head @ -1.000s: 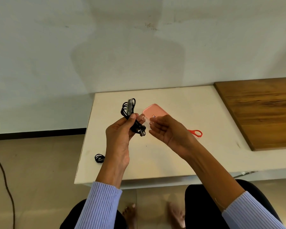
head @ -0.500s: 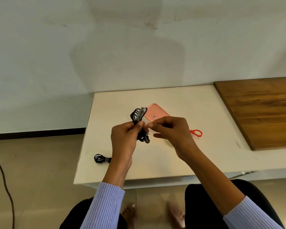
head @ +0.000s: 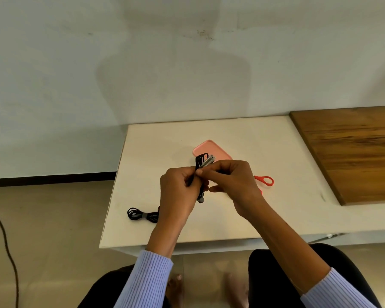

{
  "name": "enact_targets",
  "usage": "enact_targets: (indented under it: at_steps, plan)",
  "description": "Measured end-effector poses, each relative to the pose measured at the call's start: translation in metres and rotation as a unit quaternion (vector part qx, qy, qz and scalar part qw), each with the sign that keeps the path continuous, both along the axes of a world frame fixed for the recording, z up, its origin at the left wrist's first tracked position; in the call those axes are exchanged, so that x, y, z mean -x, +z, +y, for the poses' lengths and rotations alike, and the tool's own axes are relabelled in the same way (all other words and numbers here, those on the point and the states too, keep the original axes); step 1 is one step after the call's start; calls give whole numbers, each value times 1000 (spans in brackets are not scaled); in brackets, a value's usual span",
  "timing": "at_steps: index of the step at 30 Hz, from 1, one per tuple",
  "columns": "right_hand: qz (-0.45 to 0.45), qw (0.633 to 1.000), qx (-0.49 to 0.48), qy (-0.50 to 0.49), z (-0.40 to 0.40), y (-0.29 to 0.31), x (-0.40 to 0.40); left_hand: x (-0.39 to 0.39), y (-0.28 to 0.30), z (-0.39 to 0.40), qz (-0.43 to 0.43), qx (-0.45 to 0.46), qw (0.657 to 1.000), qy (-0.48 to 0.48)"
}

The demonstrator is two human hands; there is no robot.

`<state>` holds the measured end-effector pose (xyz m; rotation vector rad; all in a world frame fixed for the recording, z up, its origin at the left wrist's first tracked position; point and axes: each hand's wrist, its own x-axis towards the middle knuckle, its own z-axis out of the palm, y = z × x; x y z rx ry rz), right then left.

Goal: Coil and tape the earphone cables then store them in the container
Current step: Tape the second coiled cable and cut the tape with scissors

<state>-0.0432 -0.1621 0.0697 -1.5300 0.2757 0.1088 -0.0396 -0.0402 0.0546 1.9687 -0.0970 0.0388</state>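
My left hand (head: 180, 189) grips a coiled black earphone cable (head: 201, 161) above the white table (head: 276, 214); its loops stick up past my fingers and an earbud hangs below. My right hand (head: 233, 181) pinches the same coil from the right, at a strip of pale tape at its top. A second coiled black cable (head: 141, 214), bound in the middle, lies on the table near its left front edge. A pink container (head: 218, 151) sits flat on the table just behind my hands, partly hidden by them.
Orange-handled scissors (head: 266, 180) lie right of my right hand, blades hidden under it. A brown wooden board (head: 351, 152) covers the table's right end. A dark cord (head: 2, 236) runs along the floor at the far left.
My hands, apart a second ago, have come together. The right hand now pinches the coil held by the left, and the coil has shifted rightward in front of the pink container.
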Motion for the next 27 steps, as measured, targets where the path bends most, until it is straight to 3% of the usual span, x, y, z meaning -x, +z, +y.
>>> enact_targets:
  at_steps: [6, 11, 18, 27]
  plan:
    - [14, 1000, 6, -24, -4, 3, -1, 1, 2, 3, 62, 86, 992, -75]
    - [30, 999, 16, -24, -10, 5, -3, 3, 4, 0, 107, 164, 978, -68]
    - [57, 998, -21, 7, -12, 4, -3, 1, -1, -2, 110, 205, 973, -12]
    - [74, 994, -81, -16, -20, -3, -5, -3, 1, -7, 46, 177, 983, 26]
